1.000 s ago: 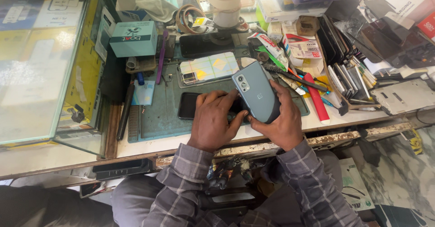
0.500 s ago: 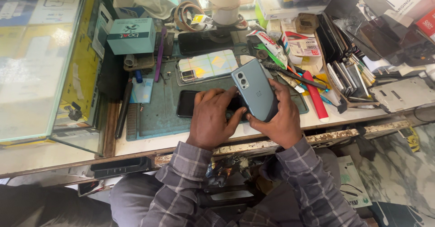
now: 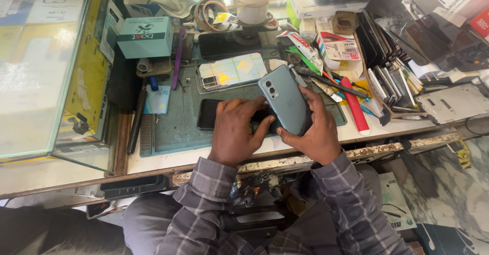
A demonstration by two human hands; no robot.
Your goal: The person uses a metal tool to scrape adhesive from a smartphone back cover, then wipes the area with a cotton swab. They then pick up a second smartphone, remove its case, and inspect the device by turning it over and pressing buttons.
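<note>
My right hand (image 3: 315,132) clamps grey-blue phone (image 3: 283,106), back with camera bump facing up, tilted, near end raised off green work mat (image 3: 178,122). Fingers curl round right edge, thumb on near end. My left hand (image 3: 235,130) presses fingertips on black phone (image 3: 208,115) lying flat on mat, touching left edge of grey-blue one; nothing enclosed. Phone with patterned back (image 3: 232,71) just beyond. Red marker (image 3: 354,107) right. Teal box (image 3: 145,37) far left.

glossy grey-blue phone back (image 3: 286,101), matt green work mat (image 3: 178,120), worn wooden counter edge (image 3: 387,148)
</note>
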